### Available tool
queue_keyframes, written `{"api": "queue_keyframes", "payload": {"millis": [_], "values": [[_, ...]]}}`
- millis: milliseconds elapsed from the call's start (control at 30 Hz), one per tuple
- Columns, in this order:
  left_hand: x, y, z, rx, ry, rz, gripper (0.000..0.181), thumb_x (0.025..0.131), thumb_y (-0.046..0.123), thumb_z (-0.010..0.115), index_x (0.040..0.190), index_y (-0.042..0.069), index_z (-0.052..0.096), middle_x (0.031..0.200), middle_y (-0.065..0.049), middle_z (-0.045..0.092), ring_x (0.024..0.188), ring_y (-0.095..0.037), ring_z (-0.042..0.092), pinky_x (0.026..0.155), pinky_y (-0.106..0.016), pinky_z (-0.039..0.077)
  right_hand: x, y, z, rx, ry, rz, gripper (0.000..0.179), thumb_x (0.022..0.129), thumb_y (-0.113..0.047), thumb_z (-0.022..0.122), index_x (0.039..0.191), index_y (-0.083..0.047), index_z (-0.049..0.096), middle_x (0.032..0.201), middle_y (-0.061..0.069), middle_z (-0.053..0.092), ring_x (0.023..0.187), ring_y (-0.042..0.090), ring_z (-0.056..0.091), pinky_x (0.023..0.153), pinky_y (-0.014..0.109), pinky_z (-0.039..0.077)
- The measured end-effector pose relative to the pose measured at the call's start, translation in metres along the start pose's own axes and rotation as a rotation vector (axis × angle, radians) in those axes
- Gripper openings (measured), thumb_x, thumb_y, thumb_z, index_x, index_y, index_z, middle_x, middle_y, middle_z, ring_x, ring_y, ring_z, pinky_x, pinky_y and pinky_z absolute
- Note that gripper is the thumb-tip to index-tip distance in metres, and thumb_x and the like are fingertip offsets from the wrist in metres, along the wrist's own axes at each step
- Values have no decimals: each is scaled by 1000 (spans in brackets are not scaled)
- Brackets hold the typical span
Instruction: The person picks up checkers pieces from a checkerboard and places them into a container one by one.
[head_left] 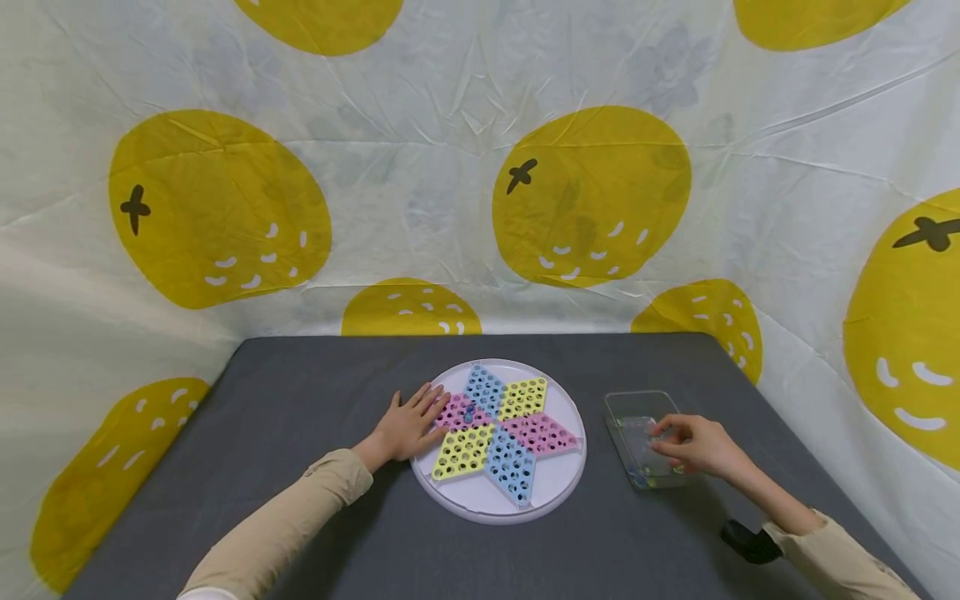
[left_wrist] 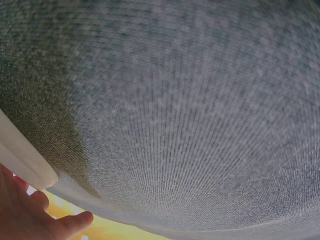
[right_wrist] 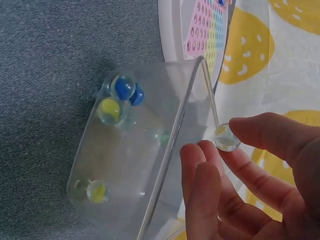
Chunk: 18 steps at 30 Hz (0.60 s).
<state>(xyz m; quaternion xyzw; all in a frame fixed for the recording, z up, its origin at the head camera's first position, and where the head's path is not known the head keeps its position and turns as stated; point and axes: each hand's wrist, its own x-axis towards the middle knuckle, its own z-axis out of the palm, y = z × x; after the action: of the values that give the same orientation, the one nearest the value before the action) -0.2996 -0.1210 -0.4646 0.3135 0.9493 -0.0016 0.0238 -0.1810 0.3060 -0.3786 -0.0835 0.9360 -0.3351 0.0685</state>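
A round white Chinese checkers board (head_left: 551,492) carries a star of pink, yellow and blue holed sections. Dark blue marbles (head_left: 469,412) sit in its left pink section. My left hand (head_left: 405,427) rests with fingers spread on the board's left rim; in the left wrist view only part of that hand (left_wrist: 30,217) shows beside the white edge. Above a clear plastic box (head_left: 630,458), my right hand (head_left: 701,446) pinches a clear marble (right_wrist: 227,137) with a pale yellowish swirl between thumb and finger. Inside the box lie blue marbles (right_wrist: 123,87) and yellow marbles (right_wrist: 110,110).
A dark grey cloth (head_left: 337,550) covers the table. Behind it hangs a white curtain (head_left: 420,208) printed with big yellow fruits. Near the right sleeve there is a black object (head_left: 750,542), perhaps the wrist camera mount.
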Motion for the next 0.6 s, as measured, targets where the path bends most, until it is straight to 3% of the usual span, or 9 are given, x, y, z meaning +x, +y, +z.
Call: {"api": "queue_keyframes", "payload": {"millis": [600], "values": [[0,-1,1,24,8,-4,64,92,53,30,145,18,19,151,-3,19,140,-26,15,101,-63,22,-4,3,-3,-13,3,25,20,85,-20,61,96,-3,62,75,5,64,58,12,60,49,29,48]]}}
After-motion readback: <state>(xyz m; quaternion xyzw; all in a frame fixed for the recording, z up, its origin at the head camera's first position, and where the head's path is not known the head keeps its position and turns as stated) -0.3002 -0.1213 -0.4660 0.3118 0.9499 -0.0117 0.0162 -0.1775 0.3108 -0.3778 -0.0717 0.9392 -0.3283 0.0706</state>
